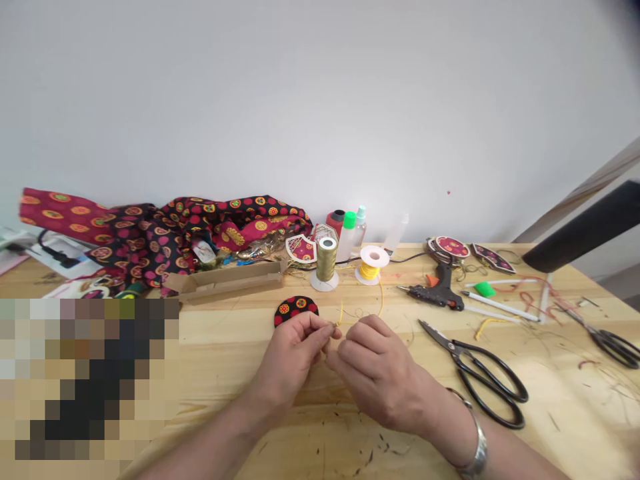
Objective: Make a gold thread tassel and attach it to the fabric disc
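My left hand (299,350) pinches yellow cord (341,319) between thumb and forefinger, just over the table. Close beside it, my right hand (377,370) is closed with its fingers curled; what lies inside them is hidden. From the fingertips the cord runs back toward a white spool of yellow cord (370,272). A round black fabric piece with red and yellow patterns (296,308) sits right behind my left hand, partly covered by it. Black-handled scissors (475,370) lie to the right of my right hand.
Behind the hands stand an olive thread cone (327,260), several bottles (349,237) and a cardboard box (235,283). Patterned cloth (175,227) is heaped at the back left. On the right are a glue gun (437,290), a white pen (500,307) and more scissors (613,343).
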